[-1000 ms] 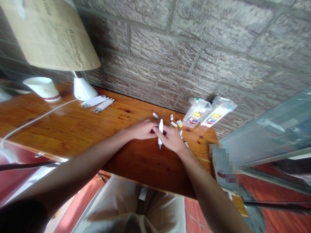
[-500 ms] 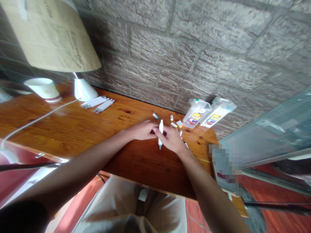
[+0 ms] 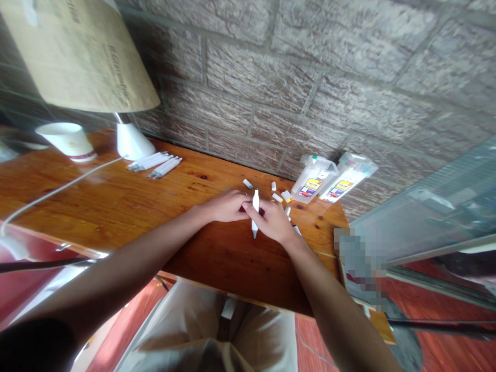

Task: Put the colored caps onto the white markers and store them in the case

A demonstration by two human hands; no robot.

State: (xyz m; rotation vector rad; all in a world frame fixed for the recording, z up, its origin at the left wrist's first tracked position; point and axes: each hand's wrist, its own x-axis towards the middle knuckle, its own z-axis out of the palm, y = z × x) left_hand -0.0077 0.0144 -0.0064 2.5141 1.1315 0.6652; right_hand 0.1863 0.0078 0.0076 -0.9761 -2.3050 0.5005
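A white marker (image 3: 254, 214) stands nearly upright in my right hand (image 3: 273, 222), gripped under the thumb, its grey end pointing down toward me. Right beside it, my left hand (image 3: 230, 207) has its fingers bent inward and meets the right hand's fingertips. What those left fingers hold, if anything, is hidden. Beyond the hands lie several loose marker caps, among them a white one with a blue-green end (image 3: 248, 184) and a white one with a yellow edge (image 3: 287, 196). More small white pieces lie partly behind my right hand.
Two clear plastic marker cases (image 3: 315, 178) stand by the brick wall (image 3: 232, 67). Several white markers (image 3: 165, 168) lie near the lamp base (image 3: 132, 142), with a paper cup (image 3: 70, 142) farther left. A white cord (image 3: 65, 191) crosses the wooden table (image 3: 217, 258).
The hands and marker keep almost the same pose. The whole view has shifted very slightly.
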